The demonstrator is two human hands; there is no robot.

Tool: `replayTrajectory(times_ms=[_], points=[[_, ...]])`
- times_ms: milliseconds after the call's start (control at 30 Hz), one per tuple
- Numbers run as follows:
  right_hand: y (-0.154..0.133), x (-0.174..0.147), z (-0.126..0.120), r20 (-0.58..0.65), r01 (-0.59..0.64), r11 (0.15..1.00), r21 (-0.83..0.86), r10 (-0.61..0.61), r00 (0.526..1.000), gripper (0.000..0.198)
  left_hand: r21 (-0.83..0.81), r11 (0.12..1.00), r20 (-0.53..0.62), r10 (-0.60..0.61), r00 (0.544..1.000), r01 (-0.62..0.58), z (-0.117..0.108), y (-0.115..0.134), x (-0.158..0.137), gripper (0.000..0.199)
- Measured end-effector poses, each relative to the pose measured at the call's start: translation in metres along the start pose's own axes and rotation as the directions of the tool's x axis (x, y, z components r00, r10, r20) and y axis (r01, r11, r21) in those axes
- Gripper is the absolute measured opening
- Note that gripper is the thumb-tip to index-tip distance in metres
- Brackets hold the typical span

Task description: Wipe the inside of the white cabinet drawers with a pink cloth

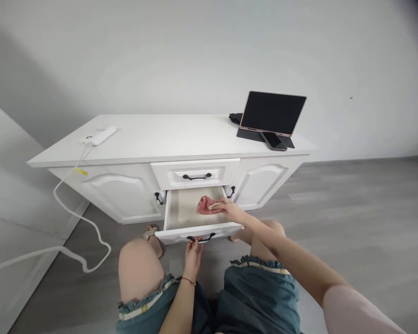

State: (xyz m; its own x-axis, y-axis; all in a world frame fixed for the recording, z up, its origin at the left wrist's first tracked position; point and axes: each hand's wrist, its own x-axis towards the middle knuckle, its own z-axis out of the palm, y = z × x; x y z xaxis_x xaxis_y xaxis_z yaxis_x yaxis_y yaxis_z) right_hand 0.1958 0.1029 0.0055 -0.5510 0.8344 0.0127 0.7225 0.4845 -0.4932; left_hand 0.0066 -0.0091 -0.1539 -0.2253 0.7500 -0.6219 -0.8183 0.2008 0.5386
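A lower drawer [181,204] of the white cabinet is pulled out, and its cream inside shows a few dark specks. My left hand [193,256] has its fingers curled on the black handle [207,238] at the drawer's front. Inside the drawer, toward its right side, my right hand [229,208] holds a crumpled reddish-pink cloth [205,205] with a pale edge. The fingers of that hand are closed on the cloth, which lies over the drawer's bottom.
The upper drawer [197,173] is closed, between two cabinet doors. On the cabinet top [160,137] stand a tablet [272,112], a phone [273,141] and a black item [235,118]. A white power strip [99,135] trails its cable [90,218] down the left side.
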Motion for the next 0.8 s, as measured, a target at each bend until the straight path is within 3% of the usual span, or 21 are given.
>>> replayTrajectory(times_ms=[100, 200, 300, 400, 500, 800], points=[[0.003, -0.051, 0.003, -0.159, 0.032, 0.999, 0.016, -0.029, 0.987, 0.048, 0.022, 1.0, 0.057, -0.013, 0.998, 0.012, -0.003, 0.002, -0.004, 0.028], [0.021, -0.095, 0.025, -0.175, -0.006, 1.0, -0.019, 0.002, 0.985, 0.039, 0.032, 0.999, 0.081, -0.019, 0.997, 0.017, -0.006, 0.004, -0.008, 0.03], [0.038, -0.111, 0.05, -0.15, -0.055, 0.989, -0.137, 0.034, 0.988, 0.029, 0.025, 0.999, 0.096, -0.027, 0.995, 0.025, -0.009, 0.006, -0.009, 0.03], [0.039, -0.104, 0.064, -0.151, -0.103, 0.971, -0.217, 0.071, 0.986, 0.022, 0.004, 0.999, 0.11, -0.048, 0.993, 0.047, -0.01, 0.006, -0.007, 0.028], [0.026, -0.09, 0.069, -0.114, -0.076, 0.963, -0.257, 0.048, 0.992, 0.023, -0.006, 0.998, 0.096, -0.062, 0.993, 0.063, -0.012, 0.005, -0.004, 0.027], [-0.064, -0.026, 0.102, 0.06, 0.08, 0.974, -0.21, -0.069, 0.996, 0.025, 0.011, 0.997, 0.097, -0.075, 0.992, 0.074, -0.014, -0.002, 0.006, 0.022]])
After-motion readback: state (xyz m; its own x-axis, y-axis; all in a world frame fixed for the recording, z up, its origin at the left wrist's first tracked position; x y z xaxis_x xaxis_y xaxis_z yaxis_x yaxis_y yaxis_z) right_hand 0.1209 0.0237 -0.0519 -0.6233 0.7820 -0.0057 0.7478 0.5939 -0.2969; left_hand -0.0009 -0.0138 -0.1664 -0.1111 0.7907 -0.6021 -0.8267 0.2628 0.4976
